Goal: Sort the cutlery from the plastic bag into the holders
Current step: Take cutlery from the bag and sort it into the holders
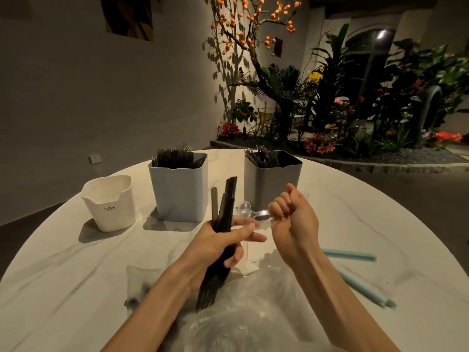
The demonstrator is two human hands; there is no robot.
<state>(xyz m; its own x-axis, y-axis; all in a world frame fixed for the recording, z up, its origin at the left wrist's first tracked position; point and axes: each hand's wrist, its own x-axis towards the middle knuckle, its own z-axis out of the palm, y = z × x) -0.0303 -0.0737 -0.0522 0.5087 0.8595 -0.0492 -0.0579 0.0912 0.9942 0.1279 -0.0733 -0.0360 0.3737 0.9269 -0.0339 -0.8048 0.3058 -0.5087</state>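
Note:
My left hand [218,241] grips a bundle of black cutlery [224,201], handles up and pointing away. My right hand [294,219] holds clear plastic spoons [250,210] by their handles, bowls pointing left toward the bundle. The clear plastic bag [243,316] lies crumpled on the white round table [63,275] in front of me, under my forearms. Three holders stand beyond my hands: a small white holder [109,201] on the left, a pale grey holder [179,191] with black cutlery inside, and a darker grey holder [272,179] also holding black cutlery.
Two light blue sticks [350,255] [365,292] lie on the table to the right. A small clear packet [142,283] lies left of the bag. Beyond the table's far edge are a grey wall and a bed of plants.

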